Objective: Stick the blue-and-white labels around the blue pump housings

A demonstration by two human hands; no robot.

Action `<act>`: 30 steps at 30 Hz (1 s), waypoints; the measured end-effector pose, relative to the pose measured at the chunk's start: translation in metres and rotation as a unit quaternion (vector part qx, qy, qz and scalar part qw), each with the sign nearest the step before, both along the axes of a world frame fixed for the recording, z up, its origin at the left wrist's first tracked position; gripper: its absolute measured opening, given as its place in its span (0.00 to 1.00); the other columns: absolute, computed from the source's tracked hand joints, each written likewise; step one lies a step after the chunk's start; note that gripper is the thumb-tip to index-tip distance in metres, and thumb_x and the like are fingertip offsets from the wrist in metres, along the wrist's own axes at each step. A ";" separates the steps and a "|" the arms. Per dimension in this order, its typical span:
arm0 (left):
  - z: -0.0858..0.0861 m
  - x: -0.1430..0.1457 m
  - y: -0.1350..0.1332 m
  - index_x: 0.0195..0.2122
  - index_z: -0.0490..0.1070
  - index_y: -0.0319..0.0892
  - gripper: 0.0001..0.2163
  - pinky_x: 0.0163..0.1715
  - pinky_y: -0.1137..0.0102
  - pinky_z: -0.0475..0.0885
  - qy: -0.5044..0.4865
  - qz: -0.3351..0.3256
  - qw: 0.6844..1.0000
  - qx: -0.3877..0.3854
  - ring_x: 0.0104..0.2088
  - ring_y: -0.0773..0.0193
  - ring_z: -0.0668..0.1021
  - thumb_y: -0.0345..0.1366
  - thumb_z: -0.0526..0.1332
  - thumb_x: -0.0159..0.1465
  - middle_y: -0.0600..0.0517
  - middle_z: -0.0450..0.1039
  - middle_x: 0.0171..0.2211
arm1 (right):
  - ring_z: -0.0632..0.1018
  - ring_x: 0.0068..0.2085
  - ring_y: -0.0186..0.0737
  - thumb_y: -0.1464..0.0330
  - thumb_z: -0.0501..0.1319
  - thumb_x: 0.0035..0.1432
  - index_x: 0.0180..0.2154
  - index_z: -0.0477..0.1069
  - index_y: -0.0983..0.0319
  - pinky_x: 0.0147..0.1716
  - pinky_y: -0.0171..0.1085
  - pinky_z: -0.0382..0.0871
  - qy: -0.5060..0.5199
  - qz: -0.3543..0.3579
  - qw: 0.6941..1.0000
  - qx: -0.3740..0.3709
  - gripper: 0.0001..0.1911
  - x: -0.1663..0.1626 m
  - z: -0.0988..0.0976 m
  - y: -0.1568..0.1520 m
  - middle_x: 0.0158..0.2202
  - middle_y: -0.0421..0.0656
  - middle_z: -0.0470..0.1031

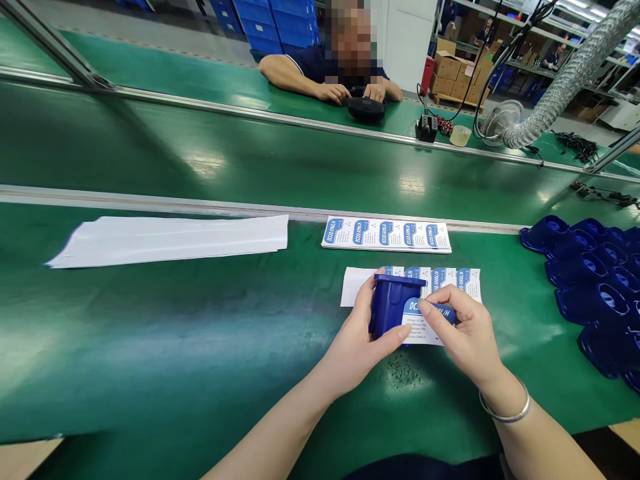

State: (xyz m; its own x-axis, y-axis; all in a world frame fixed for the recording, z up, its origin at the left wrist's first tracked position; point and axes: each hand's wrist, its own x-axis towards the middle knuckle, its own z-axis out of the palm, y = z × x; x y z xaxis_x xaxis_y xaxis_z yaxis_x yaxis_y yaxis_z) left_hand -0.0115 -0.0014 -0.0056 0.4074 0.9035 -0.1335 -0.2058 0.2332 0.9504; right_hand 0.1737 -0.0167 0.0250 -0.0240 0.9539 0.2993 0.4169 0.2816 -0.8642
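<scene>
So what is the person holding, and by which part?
A blue plastic part: the left hand grips its left side, while the right hand pinches the white label at its front face.

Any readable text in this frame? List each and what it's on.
"DC" then "L/H": label on the blue housing, middle covered by the right hand.
Small lines under it: blurred.
Upper label sheet, lower label sheet: print too small to read.
</scene>
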 end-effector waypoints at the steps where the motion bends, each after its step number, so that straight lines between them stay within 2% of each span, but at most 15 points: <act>1: 0.001 0.000 0.000 0.71 0.46 0.53 0.40 0.60 0.57 0.70 -0.001 -0.001 1.000 -0.003 0.67 0.45 0.64 0.43 0.69 0.63 0.47 0.56 0.69 | 0.74 0.28 0.34 0.67 0.63 0.66 0.32 0.73 0.60 0.28 0.31 0.67 -0.004 0.000 1.000 0.002 0.08 0.000 0.000 0.000 0.28 0.37 0.75; 4: 0.006 0.000 -0.001 0.69 0.50 0.51 0.38 0.61 0.59 0.69 -0.014 0.007 1.000 -0.013 0.67 0.47 0.63 0.43 0.69 0.63 0.47 0.56 0.69 | 0.74 0.29 0.35 0.67 0.61 0.68 0.34 0.73 0.60 0.29 0.33 0.67 -0.051 0.000 0.998 0.031 0.07 0.002 -0.003 0.002 0.29 0.38 0.76; 6: 0.010 0.000 -0.002 0.69 0.51 0.50 0.37 0.61 0.61 0.69 -0.032 0.012 0.999 -0.033 0.67 0.48 0.64 0.42 0.70 0.63 0.47 0.58 0.68 | 0.74 0.28 0.36 0.67 0.60 0.68 0.41 0.72 0.60 0.29 0.35 0.68 -0.096 -0.016 0.993 0.064 0.04 0.005 -0.005 0.004 0.30 0.39 0.76; 9: 0.014 -0.001 -0.002 0.68 0.52 0.49 0.37 0.61 0.60 0.69 -0.061 0.023 0.995 -0.078 0.65 0.48 0.67 0.43 0.70 0.62 0.46 0.62 0.67 | 0.77 0.35 0.42 0.67 0.59 0.68 0.54 0.68 0.61 0.37 0.40 0.72 -0.118 -0.057 0.980 0.150 0.14 0.011 -0.004 0.005 0.37 0.44 0.77; 11: 0.015 0.000 -0.002 0.68 0.55 0.48 0.34 0.61 0.59 0.68 -0.078 0.035 0.991 -0.106 0.65 0.47 0.67 0.45 0.68 0.64 0.46 0.63 0.66 | 0.77 0.45 0.49 0.68 0.58 0.68 0.60 0.64 0.62 0.47 0.48 0.71 -0.125 -0.026 0.967 0.222 0.20 0.012 -0.002 0.005 0.45 0.49 0.78; 13: 0.014 0.001 -0.001 0.67 0.58 0.49 0.30 0.61 0.58 0.68 -0.095 0.049 0.986 -0.129 0.65 0.46 0.66 0.48 0.65 0.66 0.47 0.63 0.67 | 0.74 0.54 0.55 0.69 0.56 0.67 0.64 0.60 0.62 0.52 0.54 0.68 -0.153 0.047 0.951 0.266 0.25 0.011 0.000 0.004 0.51 0.51 0.77; 15: 0.013 0.003 0.000 0.66 0.60 0.50 0.28 0.60 0.57 0.68 -0.108 0.068 0.981 -0.143 0.66 0.46 0.66 0.49 0.64 0.67 0.48 0.64 0.67 | 0.71 0.58 0.57 0.69 0.55 0.67 0.67 0.57 0.62 0.56 0.56 0.64 -0.192 0.103 0.937 0.274 0.28 0.008 0.000 0.003 0.55 0.50 0.76; 18: 0.012 0.005 0.000 0.63 0.65 0.49 0.26 0.61 0.59 0.68 -0.116 0.092 0.980 -0.135 0.66 0.47 0.66 0.48 0.65 0.66 0.48 0.66 0.66 | 0.70 0.61 0.57 0.69 0.57 0.66 0.68 0.56 0.61 0.60 0.57 0.57 -0.242 0.129 0.923 0.270 0.31 0.002 -0.005 0.001 0.58 0.49 0.74; 22: 0.009 0.006 0.001 0.60 0.69 0.47 0.23 0.60 0.61 0.67 -0.132 0.113 0.977 -0.123 0.64 0.49 0.68 0.44 0.67 0.64 0.48 0.70 0.62 | 0.73 0.59 0.55 0.70 0.58 0.64 0.67 0.57 0.62 0.62 0.55 0.54 -0.257 0.144 0.915 0.275 0.31 -0.002 -0.012 -0.002 0.57 0.49 0.75; 26: 0.004 0.007 0.003 0.60 0.69 0.47 0.27 0.54 0.57 0.72 -0.139 0.142 0.968 -0.154 0.58 0.47 0.74 0.46 0.69 0.61 0.47 0.75 0.57 | 0.76 0.56 0.53 0.71 0.59 0.62 0.68 0.58 0.61 0.63 0.56 0.55 -0.252 0.172 0.909 0.285 0.33 0.002 -0.015 -0.011 0.56 0.48 0.77; 30: 0.000 0.014 -0.002 0.59 0.69 0.44 0.30 0.60 0.54 0.67 -0.179 0.163 0.961 -0.133 0.59 0.45 0.74 0.45 0.73 0.56 0.44 0.75 0.56 | 0.76 0.56 0.51 0.72 0.64 0.59 0.68 0.61 0.56 0.68 0.52 0.51 -0.253 0.191 0.903 0.289 0.36 0.013 -0.024 -0.025 0.55 0.45 0.77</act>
